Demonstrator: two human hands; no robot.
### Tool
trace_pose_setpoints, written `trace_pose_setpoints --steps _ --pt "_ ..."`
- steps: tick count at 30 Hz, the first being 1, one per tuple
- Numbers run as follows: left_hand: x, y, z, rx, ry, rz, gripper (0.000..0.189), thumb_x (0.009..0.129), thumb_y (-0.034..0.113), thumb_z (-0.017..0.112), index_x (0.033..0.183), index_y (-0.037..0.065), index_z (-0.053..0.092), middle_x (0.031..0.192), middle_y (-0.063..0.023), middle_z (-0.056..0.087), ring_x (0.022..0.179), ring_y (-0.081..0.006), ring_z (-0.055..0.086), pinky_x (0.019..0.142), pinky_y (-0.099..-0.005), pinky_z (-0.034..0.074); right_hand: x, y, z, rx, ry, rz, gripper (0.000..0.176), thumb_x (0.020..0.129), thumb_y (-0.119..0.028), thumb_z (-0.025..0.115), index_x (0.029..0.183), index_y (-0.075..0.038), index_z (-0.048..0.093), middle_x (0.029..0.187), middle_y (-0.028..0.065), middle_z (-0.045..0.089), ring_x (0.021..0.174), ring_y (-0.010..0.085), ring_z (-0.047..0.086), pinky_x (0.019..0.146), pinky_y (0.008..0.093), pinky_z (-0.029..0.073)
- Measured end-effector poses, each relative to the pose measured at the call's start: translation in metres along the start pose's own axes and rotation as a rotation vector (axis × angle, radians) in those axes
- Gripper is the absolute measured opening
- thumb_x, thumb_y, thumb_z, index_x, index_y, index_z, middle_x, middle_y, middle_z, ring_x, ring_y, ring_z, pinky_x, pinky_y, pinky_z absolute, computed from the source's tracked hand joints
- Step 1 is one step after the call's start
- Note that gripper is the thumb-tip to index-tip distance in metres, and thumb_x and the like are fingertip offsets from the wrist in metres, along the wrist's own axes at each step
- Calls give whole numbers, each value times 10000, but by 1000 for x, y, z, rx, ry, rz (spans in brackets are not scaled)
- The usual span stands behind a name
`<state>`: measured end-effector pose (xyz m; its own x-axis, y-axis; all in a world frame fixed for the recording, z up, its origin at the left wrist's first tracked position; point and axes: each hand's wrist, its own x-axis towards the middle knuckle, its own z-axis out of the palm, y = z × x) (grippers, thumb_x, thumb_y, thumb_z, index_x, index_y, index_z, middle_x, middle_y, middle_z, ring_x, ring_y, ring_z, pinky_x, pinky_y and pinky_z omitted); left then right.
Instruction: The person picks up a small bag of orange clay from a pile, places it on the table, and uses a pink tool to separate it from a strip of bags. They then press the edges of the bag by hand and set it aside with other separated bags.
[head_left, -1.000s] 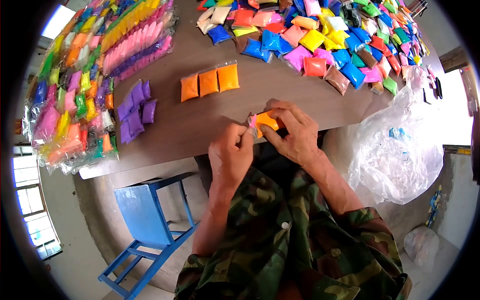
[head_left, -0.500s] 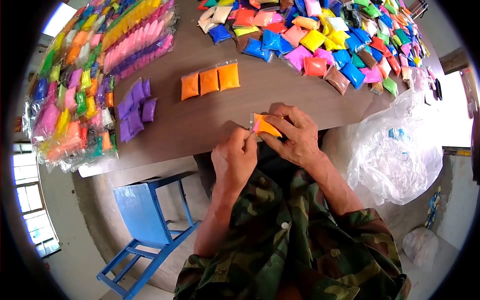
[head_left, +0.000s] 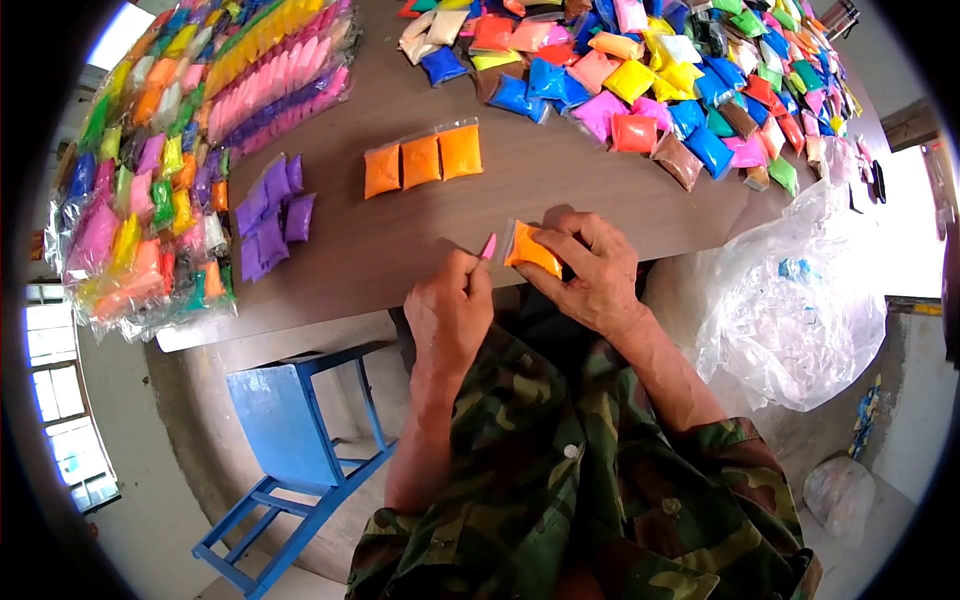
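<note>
My left hand [head_left: 448, 305] is closed in a pinch on a small pink piece [head_left: 489, 246], which sticks up from the fingertips over the table's near edge. To its right, my right hand [head_left: 592, 270] grips an orange packet [head_left: 534, 250] between thumb and fingers; its clear edge faces left. A small gap separates the pink piece from the packet. Farther back lies a joined strip of three orange packets [head_left: 422, 160]. Purple packets [head_left: 270, 218] lie in a group to the left of it.
Bundled multicoloured packets [head_left: 150, 180] cover the table's left end. A large pile of loose coloured packets [head_left: 640, 80] fills the back right. Clear plastic bags [head_left: 790, 300] hang at the right edge. A blue chair [head_left: 285, 425] stands below the table [head_left: 340, 260] at left.
My left hand has moved left and down, away from the orange packet, with the pink piece now showing in its fingers. My right hand has barely moved and still holds the packet.
</note>
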<state>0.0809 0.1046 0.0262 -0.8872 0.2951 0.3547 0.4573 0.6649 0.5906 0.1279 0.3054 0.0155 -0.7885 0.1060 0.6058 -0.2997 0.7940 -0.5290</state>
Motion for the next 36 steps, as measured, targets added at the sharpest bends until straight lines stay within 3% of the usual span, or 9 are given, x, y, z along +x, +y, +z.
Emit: trace_pose_setpoints --steps 5,13,15,19,20,24,28,32,36 --pt "-2 12 -4 -107 -27 -39 123 929 17 771 876 17 661 647 -112 605 517 -184 552 538 -332 466 1 0 4 8 37 0 421 692 -216 982 1055 -119 791 991 46 679 855 246 697 724 362 568" --pt "5 -27 -23 40 40 -67 116 938 61 777 891 20 679 674 -130 638 554 -213 613 556 -354 486 6 -5 -4 1 -36 -7 399 743 -166 928 1103 -95 771 1129 72 713 962 276 722 821 387 594" --pt "9 -42 -36 107 85 -149 101 933 122 772 878 81 699 739 -139 694 684 -381 696 630 -464 538 7 -8 -9 -7 -68 -8 398 755 -166 906 1121 -101 763 1152 59 707 971 273 711 831 385 591" --pt "21 -81 -56 296 178 -199 128 968 213 753 894 112 726 757 -118 718 686 -381 700 661 -504 539 7 -12 -16 -37 -117 0 415 772 -161 878 1165 -111 752 1195 47 705 999 275 701 853 382 593" --pt "24 -86 -62 306 178 -238 140 981 245 739 918 120 735 820 -118 738 746 -375 712 690 -506 538 6 -13 -18 -43 -119 -8 415 772 -161 878 1165 -111 752 1195 47 705 999 275 701 853 382 593" --pt "34 -119 -73 350 255 -210 133 979 216 739 952 87 726 907 -126 732 810 -356 701 724 -476 535 8 -20 -30 -70 -195 11 445 774 -169 880 1195 -104 752 1215 60 698 988 262 696 860 376 592" --pt "37 -128 -73 255 297 -241 134 975 195 745 939 69 717 876 -117 716 778 -354 687 712 -475 526 9 -21 -36 -110 -291 -16 464 777 -175 885 1215 -97 752 1252 72 689 978 253 686 864 372 589" --pt "34 -127 -70 236 339 -214 113 968 154 750 921 62 704 860 -111 705 758 -346 676 695 -461 519 11 -20 -33 -111 -299 -46 442 794 -159 892 1209 -88 755 1228 78 700 953 267 685 850 378 589" --pt "33 -128 -69 215 390 -188 116 956 133 765 896 69 690 842 -99 693 746 -332 674 680 -454 518 12 -19 -17 -19 -182 -24 421 832 -137 901 1219 -53 759 1166 118 712 855 259 695 755 348 584"
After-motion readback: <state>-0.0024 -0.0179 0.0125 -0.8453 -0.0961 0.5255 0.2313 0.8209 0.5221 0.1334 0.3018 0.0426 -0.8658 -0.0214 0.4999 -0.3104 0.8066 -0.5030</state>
